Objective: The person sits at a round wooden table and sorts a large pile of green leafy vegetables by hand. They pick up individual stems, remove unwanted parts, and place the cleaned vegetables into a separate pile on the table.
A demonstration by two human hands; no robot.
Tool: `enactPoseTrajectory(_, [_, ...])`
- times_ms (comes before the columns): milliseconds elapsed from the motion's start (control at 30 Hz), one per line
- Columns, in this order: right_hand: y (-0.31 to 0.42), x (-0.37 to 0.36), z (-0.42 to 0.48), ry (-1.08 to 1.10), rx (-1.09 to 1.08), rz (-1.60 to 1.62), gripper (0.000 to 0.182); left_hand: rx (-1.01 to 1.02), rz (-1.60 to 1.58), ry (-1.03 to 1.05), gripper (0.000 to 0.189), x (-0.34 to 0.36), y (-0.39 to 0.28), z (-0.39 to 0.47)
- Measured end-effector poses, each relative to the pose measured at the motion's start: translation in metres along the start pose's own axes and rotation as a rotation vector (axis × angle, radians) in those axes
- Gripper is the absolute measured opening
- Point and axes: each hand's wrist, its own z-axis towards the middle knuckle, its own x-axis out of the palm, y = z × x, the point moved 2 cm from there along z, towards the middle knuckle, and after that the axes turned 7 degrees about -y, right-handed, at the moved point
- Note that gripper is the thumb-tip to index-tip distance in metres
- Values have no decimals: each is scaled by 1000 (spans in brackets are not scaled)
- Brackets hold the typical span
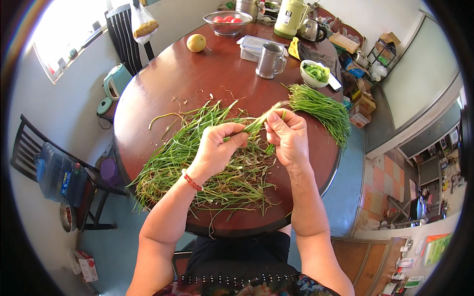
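Note:
My left hand (218,144) pinches a small bunch of thin green stalks (258,123), like chives or young scallions, held slanting above the table with the pale root ends up and to the right. Close against that bunch, my right hand (288,135) has its thumb and fingertips closed on a green leaf; part of it hangs below the fingers. Under both hands spreads a loose, tangled pile of green stalks (177,159) with dry, brownish leaves and roots mixed in. A tidier bundle of green stalks (320,111) lies at the table's right side, beyond my right hand.
The round wooden table (237,79) bears a steel mug (268,61), a lidded plastic box (250,50), a bowl of greens (314,74), a round yellowish fruit (196,43), a wire-rimmed basin of red fruit (227,29) and a green thermos (290,18). A chair (89,196) stands left.

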Motion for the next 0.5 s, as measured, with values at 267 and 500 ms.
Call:
enactPoseTrajectory(267, [-3, 4, -1, 125, 29, -259, 12, -107, -175, 88, 17, -2, 0, 2])
enactPoseTrajectory(500, [-2, -7, 6, 80, 63, 53, 6, -163, -231, 91, 19, -8, -2, 5])
